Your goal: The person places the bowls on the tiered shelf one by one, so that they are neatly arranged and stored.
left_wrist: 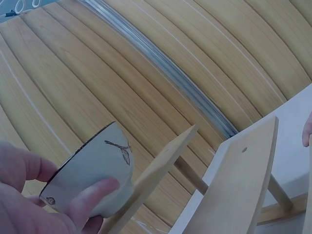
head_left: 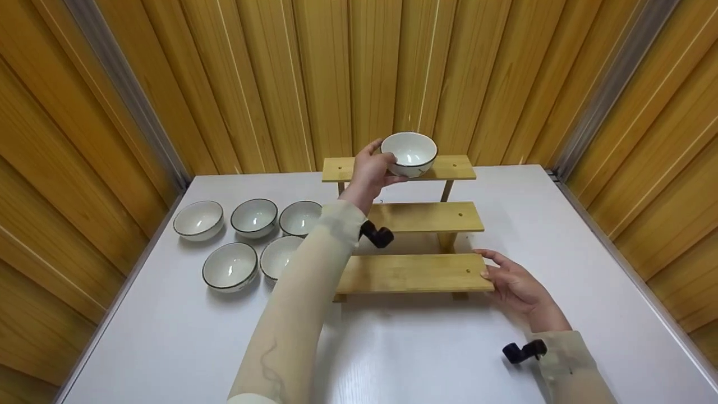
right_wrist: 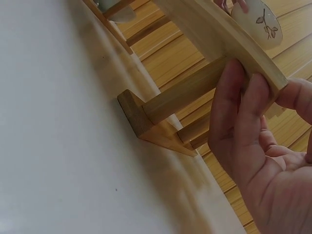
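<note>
My left hand (head_left: 371, 171) grips a white bowl (head_left: 412, 150) with a dark rim, thumb at the rim and fingers around its side. The bowl is right at the top shelf of a three-tier wooden stand (head_left: 415, 273); in the left wrist view its base meets the board's edge, and a brown leaf pattern shows on its wall. With my right hand (head_left: 519, 289) I hold the right end of the stand's lowest board. The right wrist view has its fingers (right_wrist: 253, 97) under that board and the thumb on the far side.
Several more white bowls (head_left: 230, 267) with dark rims stand upright on the white table (head_left: 420, 353), left of the stand. One is partly hidden by my left forearm. Wood-panelled walls (head_left: 269, 84) enclose the table at the back and both sides.
</note>
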`<act>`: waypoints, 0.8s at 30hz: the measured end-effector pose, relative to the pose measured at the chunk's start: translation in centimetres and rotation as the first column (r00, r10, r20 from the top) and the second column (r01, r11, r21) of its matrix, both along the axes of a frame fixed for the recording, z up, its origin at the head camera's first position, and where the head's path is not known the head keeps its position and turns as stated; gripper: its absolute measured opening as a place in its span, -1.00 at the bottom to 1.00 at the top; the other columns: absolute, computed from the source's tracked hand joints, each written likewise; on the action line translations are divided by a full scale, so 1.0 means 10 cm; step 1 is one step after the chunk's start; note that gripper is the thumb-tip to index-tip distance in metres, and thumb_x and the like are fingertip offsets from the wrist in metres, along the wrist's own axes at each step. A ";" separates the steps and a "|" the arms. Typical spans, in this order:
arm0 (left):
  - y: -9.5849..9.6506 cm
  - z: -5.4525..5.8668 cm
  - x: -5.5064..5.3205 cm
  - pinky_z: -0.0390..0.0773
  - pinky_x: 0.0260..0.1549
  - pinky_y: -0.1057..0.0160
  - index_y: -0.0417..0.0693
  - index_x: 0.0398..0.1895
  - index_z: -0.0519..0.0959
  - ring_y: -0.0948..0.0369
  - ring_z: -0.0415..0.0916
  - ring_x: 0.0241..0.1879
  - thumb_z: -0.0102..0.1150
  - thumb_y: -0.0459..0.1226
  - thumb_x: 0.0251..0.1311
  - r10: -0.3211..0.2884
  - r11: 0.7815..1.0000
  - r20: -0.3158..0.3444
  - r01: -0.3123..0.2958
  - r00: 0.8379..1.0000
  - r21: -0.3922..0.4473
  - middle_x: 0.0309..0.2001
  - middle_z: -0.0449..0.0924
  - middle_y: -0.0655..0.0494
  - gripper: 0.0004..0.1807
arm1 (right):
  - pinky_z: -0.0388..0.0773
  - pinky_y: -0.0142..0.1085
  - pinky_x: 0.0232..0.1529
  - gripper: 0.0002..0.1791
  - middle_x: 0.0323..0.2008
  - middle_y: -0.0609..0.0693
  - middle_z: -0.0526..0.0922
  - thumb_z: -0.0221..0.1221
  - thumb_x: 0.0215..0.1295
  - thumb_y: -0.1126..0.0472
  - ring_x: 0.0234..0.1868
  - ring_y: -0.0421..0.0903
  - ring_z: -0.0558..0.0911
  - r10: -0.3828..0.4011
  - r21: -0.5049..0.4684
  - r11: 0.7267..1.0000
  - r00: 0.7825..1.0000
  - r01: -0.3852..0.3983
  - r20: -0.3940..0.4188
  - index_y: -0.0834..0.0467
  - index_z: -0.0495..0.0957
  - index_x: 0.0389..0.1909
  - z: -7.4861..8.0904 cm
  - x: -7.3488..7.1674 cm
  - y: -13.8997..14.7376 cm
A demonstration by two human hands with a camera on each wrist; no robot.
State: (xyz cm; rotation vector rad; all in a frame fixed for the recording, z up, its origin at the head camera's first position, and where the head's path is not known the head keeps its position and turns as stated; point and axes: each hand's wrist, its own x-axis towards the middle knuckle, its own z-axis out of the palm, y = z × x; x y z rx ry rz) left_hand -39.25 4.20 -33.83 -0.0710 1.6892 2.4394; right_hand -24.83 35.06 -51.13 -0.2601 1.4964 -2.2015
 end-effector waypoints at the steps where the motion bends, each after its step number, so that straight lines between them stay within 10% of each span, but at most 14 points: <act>1: 0.03 -0.01 -0.01 0.76 -0.03 -0.09 -0.07 0.61 0.17 -0.31 0.53 0.22 -0.05 -0.57 0.28 0.008 1.000 -0.007 -0.008 1.000 0.005 0.52 0.16 -0.36 -0.21 | 0.73 -0.46 -0.12 -0.49 0.11 -0.05 0.63 -0.15 0.54 0.49 -0.08 -0.20 0.70 0.000 0.000 1.000 1.000 0.000 0.001 0.06 0.24 0.40 0.00 0.00 0.00; 12: 0.29 -0.01 -0.01 0.81 -0.45 0.23 -0.08 0.62 0.14 -0.23 0.60 0.14 -0.03 -0.57 0.27 0.055 0.998 -0.023 -0.055 0.998 -0.007 0.54 0.15 -0.33 -0.19 | 0.73 -0.45 -0.08 -0.49 0.13 -0.06 0.62 -0.14 0.55 0.48 -0.05 -0.20 0.70 0.001 0.017 1.000 1.000 -0.001 -0.012 0.10 0.20 0.43 0.00 0.01 -0.01; 24: 0.45 -0.05 -0.01 0.81 -0.13 -0.03 -0.04 0.60 0.20 -0.29 0.58 0.16 0.02 -0.59 0.26 0.087 0.996 0.001 -0.086 0.996 -0.011 0.54 0.17 -0.30 -0.19 | 0.71 -0.47 -0.14 -0.49 0.10 -0.06 0.66 -0.13 0.55 0.48 -0.07 -0.21 0.72 0.006 0.017 1.000 1.000 -0.005 -0.024 0.09 0.16 0.42 -0.03 0.00 -0.01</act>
